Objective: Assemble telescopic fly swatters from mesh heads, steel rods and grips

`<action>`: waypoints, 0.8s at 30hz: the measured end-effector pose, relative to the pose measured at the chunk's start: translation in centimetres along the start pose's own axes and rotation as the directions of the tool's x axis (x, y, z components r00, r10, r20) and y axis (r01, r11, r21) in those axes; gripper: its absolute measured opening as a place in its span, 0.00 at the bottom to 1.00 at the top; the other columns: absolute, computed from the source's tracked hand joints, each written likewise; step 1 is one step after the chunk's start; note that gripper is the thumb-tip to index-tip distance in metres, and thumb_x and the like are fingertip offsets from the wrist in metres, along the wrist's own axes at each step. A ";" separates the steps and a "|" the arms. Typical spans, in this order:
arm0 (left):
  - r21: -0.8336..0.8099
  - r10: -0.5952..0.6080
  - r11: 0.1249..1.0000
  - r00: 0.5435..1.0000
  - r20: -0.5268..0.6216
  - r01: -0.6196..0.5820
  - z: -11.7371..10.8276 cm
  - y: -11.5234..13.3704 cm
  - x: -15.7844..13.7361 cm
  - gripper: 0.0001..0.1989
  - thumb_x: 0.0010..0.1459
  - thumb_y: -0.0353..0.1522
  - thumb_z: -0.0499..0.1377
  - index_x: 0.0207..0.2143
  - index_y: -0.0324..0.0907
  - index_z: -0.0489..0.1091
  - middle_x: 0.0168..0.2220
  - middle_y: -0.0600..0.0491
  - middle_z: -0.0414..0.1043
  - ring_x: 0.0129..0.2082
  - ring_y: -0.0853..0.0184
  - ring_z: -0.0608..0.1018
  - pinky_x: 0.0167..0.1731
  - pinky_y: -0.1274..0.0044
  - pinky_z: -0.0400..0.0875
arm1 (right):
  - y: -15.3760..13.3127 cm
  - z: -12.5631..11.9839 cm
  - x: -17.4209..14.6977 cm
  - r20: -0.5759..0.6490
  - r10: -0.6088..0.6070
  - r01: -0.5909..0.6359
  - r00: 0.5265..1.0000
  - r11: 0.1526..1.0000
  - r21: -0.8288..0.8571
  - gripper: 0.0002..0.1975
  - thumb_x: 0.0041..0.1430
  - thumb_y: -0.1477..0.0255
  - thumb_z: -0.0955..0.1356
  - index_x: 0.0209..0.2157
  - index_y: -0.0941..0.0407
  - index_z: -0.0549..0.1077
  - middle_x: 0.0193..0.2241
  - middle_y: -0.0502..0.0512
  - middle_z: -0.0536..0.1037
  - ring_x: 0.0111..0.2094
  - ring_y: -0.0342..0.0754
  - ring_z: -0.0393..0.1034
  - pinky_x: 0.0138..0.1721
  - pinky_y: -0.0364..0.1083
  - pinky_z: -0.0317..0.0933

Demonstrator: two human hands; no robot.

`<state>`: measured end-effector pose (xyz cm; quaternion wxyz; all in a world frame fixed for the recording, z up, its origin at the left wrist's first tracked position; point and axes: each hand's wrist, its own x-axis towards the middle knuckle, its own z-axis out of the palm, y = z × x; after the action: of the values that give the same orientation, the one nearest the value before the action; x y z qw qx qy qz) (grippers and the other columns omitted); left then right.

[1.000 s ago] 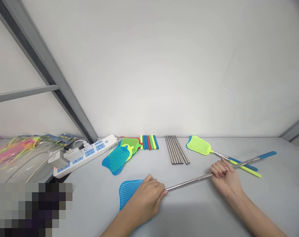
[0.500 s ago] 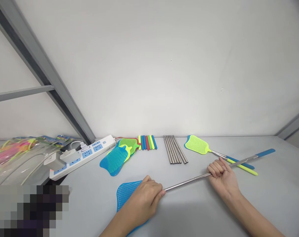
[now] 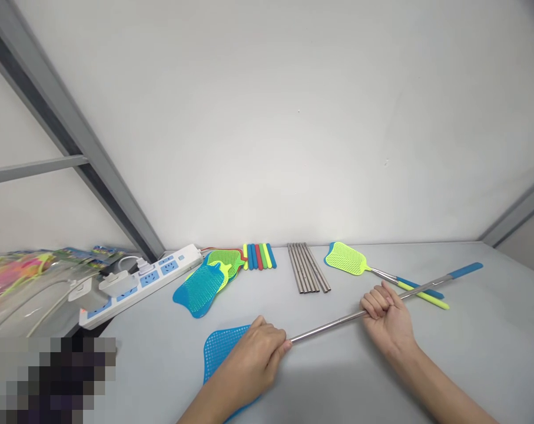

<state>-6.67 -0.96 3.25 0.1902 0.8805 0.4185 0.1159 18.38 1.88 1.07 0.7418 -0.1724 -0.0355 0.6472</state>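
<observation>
The blue swatter (image 3: 328, 326) slants over the tabletop (image 3: 491, 347), in from its far edge. The left hand (image 3: 263, 350) has its grip wrapped round it beside the mesh head (image 3: 222, 346), the right hand (image 3: 387, 319) farther along. Steel tubes (image 3: 305, 268) lie near that edge.

The left hand (image 3: 261, 348) and right hand (image 3: 388, 321) grip a metal rod (image 3: 328, 325). Steel tubes (image 3: 305, 268) lie beyond the metal rod, a blue mesh head (image 3: 221, 348) left of it.

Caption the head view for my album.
Left hand and right hand grip a long metal rod with a blue handle.
</observation>
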 end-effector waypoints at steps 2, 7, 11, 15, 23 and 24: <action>0.002 0.001 1.000 1.000 0.004 -0.001 0.0 0.0 0.0 0.14 0.59 0.32 0.39 0.21 0.41 0.53 0.21 0.58 0.58 0.24 0.72 0.62 0.35 0.76 0.56 | 0.2 0.0 -0.1 -0.005 0.004 -0.004 1.000 1.000 -0.003 0.18 0.53 0.74 0.61 0.16 0.56 0.46 0.12 0.42 0.41 0.13 0.38 0.37 0.11 0.39 0.42; 0.017 0.010 1.000 1.000 -0.009 -0.010 0.3 -0.1 0.1 0.14 0.58 0.32 0.39 0.21 0.41 0.53 0.21 0.58 0.58 0.24 0.73 0.62 0.36 0.75 0.55 | 0.5 -0.2 -0.3 -0.014 0.024 -0.024 1.000 1.000 0.017 0.18 0.53 0.74 0.61 0.16 0.56 0.46 0.12 0.42 0.41 0.13 0.38 0.37 0.11 0.39 0.41; 0.036 0.025 0.999 1.000 -0.018 -0.024 0.6 -0.1 0.2 0.14 0.59 0.32 0.39 0.21 0.41 0.53 0.21 0.57 0.58 0.24 0.72 0.61 0.34 0.76 0.56 | 0.7 -0.2 -0.2 -0.020 0.029 -0.028 0.999 0.999 0.019 0.17 0.53 0.74 0.61 0.16 0.56 0.47 0.12 0.42 0.42 0.13 0.37 0.37 0.11 0.39 0.41; 0.063 0.039 0.997 0.999 -0.022 -0.038 0.6 0.1 0.3 0.14 0.58 0.31 0.39 0.21 0.41 0.53 0.20 0.57 0.58 0.23 0.72 0.61 0.33 0.76 0.56 | 0.9 -0.2 -0.2 -0.037 0.035 -0.034 0.999 0.999 0.008 0.17 0.52 0.75 0.61 0.16 0.56 0.47 0.12 0.42 0.42 0.13 0.37 0.37 0.11 0.39 0.41; 0.090 0.056 0.995 0.998 -0.035 -0.053 1.3 -0.2 0.1 0.14 0.58 0.31 0.39 0.21 0.41 0.55 0.21 0.56 0.59 0.24 0.72 0.62 0.33 0.75 0.56 | 1.8 -0.6 -0.4 -0.103 0.045 -0.045 0.994 0.999 0.000 0.17 0.51 0.76 0.61 0.16 0.56 0.47 0.12 0.41 0.42 0.13 0.37 0.37 0.11 0.39 0.40; 0.091 0.058 0.994 0.998 -0.037 -0.055 1.3 -0.2 0.2 0.14 0.58 0.31 0.39 0.22 0.41 0.55 0.21 0.56 0.59 0.24 0.72 0.62 0.33 0.75 0.56 | 1.9 -0.6 -0.4 -0.106 0.046 -0.047 0.993 0.999 -0.003 0.17 0.51 0.76 0.61 0.16 0.56 0.47 0.12 0.41 0.42 0.13 0.37 0.37 0.11 0.39 0.40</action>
<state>-6.25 -1.01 1.98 0.1389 0.8972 0.4019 0.1195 16.72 1.57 0.00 0.7267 -0.2093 0.0058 0.6542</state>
